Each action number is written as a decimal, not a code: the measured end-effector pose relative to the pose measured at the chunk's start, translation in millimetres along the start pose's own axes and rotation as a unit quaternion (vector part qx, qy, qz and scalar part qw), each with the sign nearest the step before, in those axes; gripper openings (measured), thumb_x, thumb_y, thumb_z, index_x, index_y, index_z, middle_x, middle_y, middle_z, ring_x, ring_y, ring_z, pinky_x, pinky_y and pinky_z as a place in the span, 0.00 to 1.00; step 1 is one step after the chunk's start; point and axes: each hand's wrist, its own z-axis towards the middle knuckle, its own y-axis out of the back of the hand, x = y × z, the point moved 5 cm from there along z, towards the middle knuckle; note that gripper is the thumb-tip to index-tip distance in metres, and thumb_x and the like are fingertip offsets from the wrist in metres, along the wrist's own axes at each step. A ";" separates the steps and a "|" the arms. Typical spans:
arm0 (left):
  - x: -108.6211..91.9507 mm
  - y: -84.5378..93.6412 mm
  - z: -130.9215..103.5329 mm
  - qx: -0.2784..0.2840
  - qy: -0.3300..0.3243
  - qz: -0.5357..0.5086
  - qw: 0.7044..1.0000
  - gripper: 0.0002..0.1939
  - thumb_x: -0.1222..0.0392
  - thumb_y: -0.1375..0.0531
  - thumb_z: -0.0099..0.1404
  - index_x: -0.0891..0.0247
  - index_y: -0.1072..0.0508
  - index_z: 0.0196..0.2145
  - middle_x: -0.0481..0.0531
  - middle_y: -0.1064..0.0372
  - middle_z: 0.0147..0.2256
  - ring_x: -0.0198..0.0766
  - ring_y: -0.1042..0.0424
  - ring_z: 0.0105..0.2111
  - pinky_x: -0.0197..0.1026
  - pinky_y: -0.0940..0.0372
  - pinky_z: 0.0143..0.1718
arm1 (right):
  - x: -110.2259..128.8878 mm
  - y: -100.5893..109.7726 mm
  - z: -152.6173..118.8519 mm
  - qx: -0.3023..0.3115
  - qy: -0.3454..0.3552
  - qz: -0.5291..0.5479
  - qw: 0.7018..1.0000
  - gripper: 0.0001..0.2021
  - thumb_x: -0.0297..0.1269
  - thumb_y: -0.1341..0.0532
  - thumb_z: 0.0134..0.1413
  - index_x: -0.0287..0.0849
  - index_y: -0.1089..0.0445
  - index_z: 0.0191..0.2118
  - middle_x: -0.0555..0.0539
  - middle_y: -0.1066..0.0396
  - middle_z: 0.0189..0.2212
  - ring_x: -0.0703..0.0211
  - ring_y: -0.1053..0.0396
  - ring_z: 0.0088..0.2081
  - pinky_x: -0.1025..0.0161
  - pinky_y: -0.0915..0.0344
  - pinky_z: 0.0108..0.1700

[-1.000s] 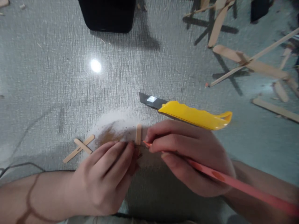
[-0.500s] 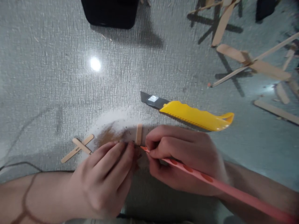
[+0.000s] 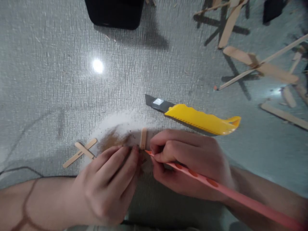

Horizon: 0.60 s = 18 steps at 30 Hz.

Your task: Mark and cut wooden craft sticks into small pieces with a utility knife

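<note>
My right hand [image 3: 187,162] is closed around a pink pencil [image 3: 228,192] with orange spots, gripping it low near the tip. The pencil's tip touches or nearly touches the lower end of a short wooden craft stick [image 3: 143,138]. On the stick's other side, my left hand [image 3: 113,183] has its fingers bent and pressed together, pinching at that lower end. Those fingers hide part of what they hold. Left of that hand, two small craft sticks [image 3: 83,150] lie crossed over each other, with a small dark mark on one.
A yellow utility knife [image 3: 202,120] lies beyond my right hand, its blade out and pointing left. Crossed wooden sticks [image 3: 262,65] and a loose stick [image 3: 284,115] are at the right. At the top stands a black object [image 3: 114,14]. Brownish dust [image 3: 113,139] marks the textured table.
</note>
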 end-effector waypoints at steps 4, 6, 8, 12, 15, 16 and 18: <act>-0.6 -1.0 -0.5 -0.001 0.004 -0.002 1.000 0.05 0.72 0.37 0.64 0.76 0.20 0.37 0.67 0.22 0.45 0.55 0.22 0.44 0.53 0.22 0.43 | -1.0 -1.0 -0.5 0.006 -0.002 0.002 1.000 0.11 0.20 0.40 0.51 0.44 0.37 0.28 0.53 0.28 0.31 0.71 0.31 0.29 0.73 0.32 0.31; -0.8 -1.8 -1.1 0.000 0.005 -0.002 1.000 0.05 0.72 0.37 0.64 0.76 0.20 0.37 0.66 0.22 0.45 0.54 0.22 0.44 0.52 0.22 0.43 | -0.8 -1.1 -0.2 0.008 -0.001 0.004 1.000 0.11 0.21 0.40 0.52 0.44 0.38 0.29 0.53 0.28 0.31 0.71 0.30 0.29 0.74 0.32 0.31; -0.4 -2.4 -2.0 -0.003 0.010 -0.003 1.000 0.05 0.72 0.37 0.64 0.75 0.20 0.37 0.65 0.22 0.45 0.53 0.22 0.45 0.52 0.22 0.44 | -0.7 -1.2 0.4 0.009 -0.003 0.003 1.000 0.11 0.20 0.40 0.52 0.44 0.37 0.29 0.53 0.28 0.31 0.72 0.30 0.29 0.74 0.31 0.32; -0.9 -3.2 -3.7 -0.003 0.000 -0.001 1.000 0.06 0.71 0.37 0.64 0.76 0.21 0.38 0.67 0.23 0.46 0.54 0.23 0.46 0.54 0.22 0.43 | -0.3 -1.3 1.6 0.004 -0.003 0.001 1.000 0.11 0.19 0.39 0.50 0.44 0.37 0.28 0.53 0.28 0.30 0.71 0.30 0.29 0.74 0.31 0.31; -0.6 -3.0 -3.5 0.003 -0.003 -0.001 1.000 0.06 0.71 0.37 0.64 0.75 0.20 0.38 0.67 0.23 0.46 0.54 0.23 0.46 0.54 0.22 0.44 | -0.7 -2.0 1.7 0.005 -0.004 0.003 1.000 0.11 0.19 0.39 0.50 0.43 0.36 0.28 0.52 0.27 0.31 0.71 0.30 0.29 0.73 0.32 0.31; -0.3 -2.7 -3.2 0.004 0.000 -0.002 1.000 0.06 0.71 0.37 0.64 0.75 0.20 0.38 0.66 0.23 0.46 0.54 0.23 0.45 0.53 0.22 0.44 | -0.8 -2.1 1.7 0.004 -0.003 0.003 1.000 0.11 0.19 0.39 0.50 0.43 0.36 0.28 0.52 0.27 0.31 0.71 0.30 0.29 0.74 0.32 0.31; 0.0 -2.2 -2.6 0.005 0.002 0.000 1.000 0.06 0.71 0.37 0.64 0.76 0.20 0.38 0.65 0.22 0.45 0.53 0.22 0.45 0.53 0.22 0.44 | -1.1 -2.1 1.7 0.001 -0.001 0.001 1.000 0.10 0.20 0.39 0.50 0.42 0.36 0.28 0.53 0.27 0.30 0.72 0.30 0.29 0.74 0.33 0.31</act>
